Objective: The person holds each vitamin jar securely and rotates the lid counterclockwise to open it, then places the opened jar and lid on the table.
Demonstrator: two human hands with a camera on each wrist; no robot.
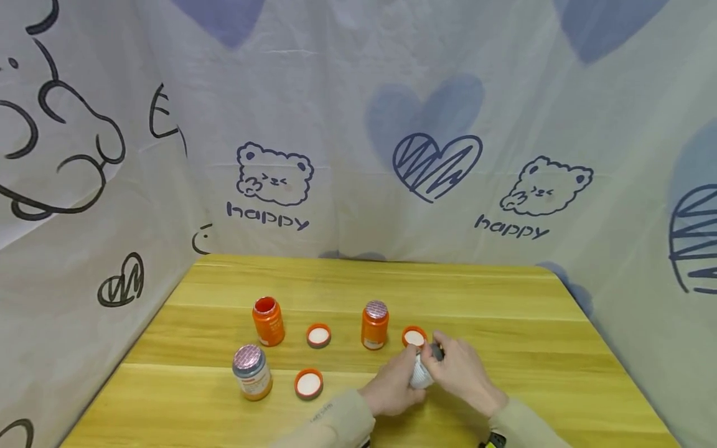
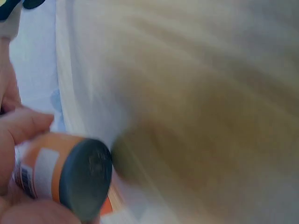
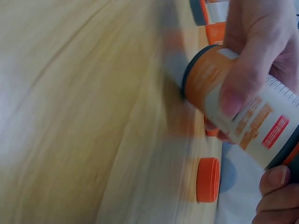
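My left hand (image 1: 394, 382) grips a supplement bottle (image 3: 243, 100) round its body. This bottle is orange, with a white label, a dark base and a dark lid edged in orange (image 3: 292, 161). At the lid end my right hand (image 1: 462, 370) curls its fingers and thumb round the lid, close beside the left hand. The bottle is tilted over the table, its dark base (image 2: 88, 179) facing out in the left wrist view. In the head view the hands cover most of it. Just beyond them an upturned lid (image 1: 414, 336) lies on the table.
On the wooden table (image 1: 504, 298) stand a foil-sealed orange bottle (image 1: 374, 326), an orange bottle with an opened mouth (image 1: 269, 322) and a dark-topped, foil-sealed bottle (image 1: 253, 376). Two more upturned lids (image 1: 318, 336) lie among them. A printed cloth (image 1: 347, 124) hangs behind the table.
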